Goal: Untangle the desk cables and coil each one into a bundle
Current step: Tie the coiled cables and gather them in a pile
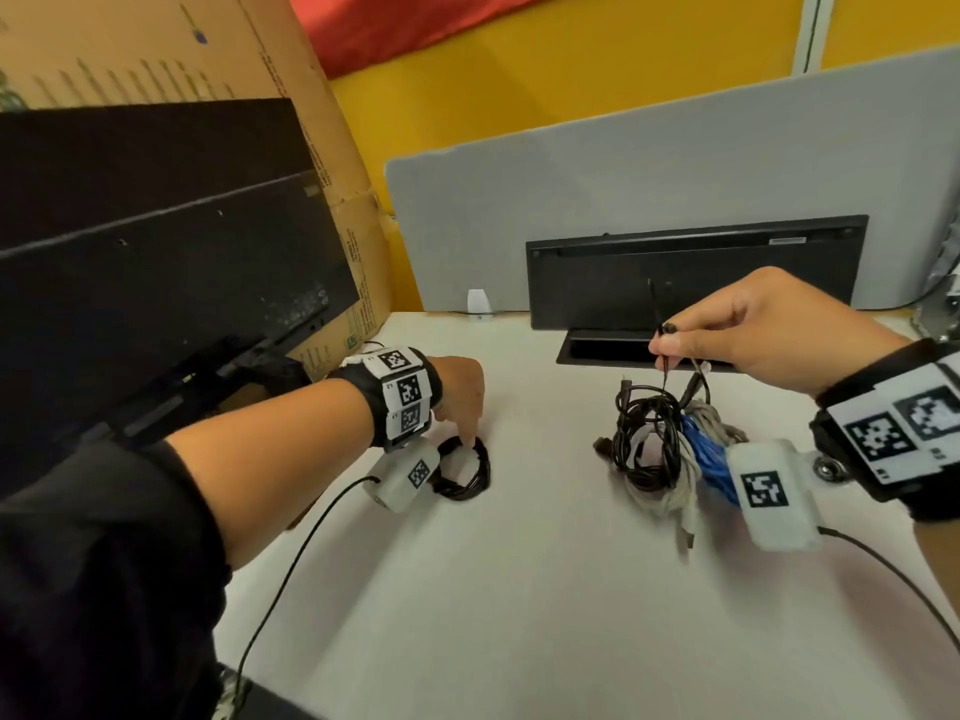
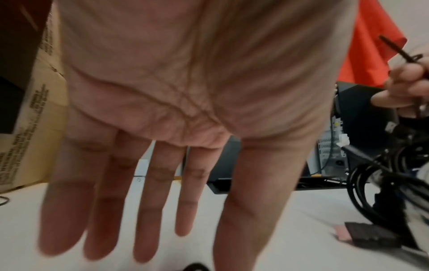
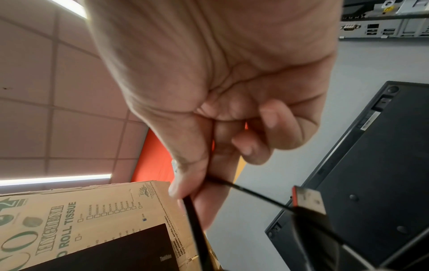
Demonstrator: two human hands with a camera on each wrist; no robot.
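Pinched cable (image 3: pixel 197 229) — "ROLL TISSUE" carton (image 3: pixel 92 210)

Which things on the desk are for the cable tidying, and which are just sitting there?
For the job:
- tangled cable pile
- thin black cable pinched in right hand
- coiled black bundle under left hand

Just sitting there:
- keyboard propped against the divider
- cardboard box
- black panel

Matt white desk (image 1: pixel 519 589); cardboard box (image 1: pixel 291 96)
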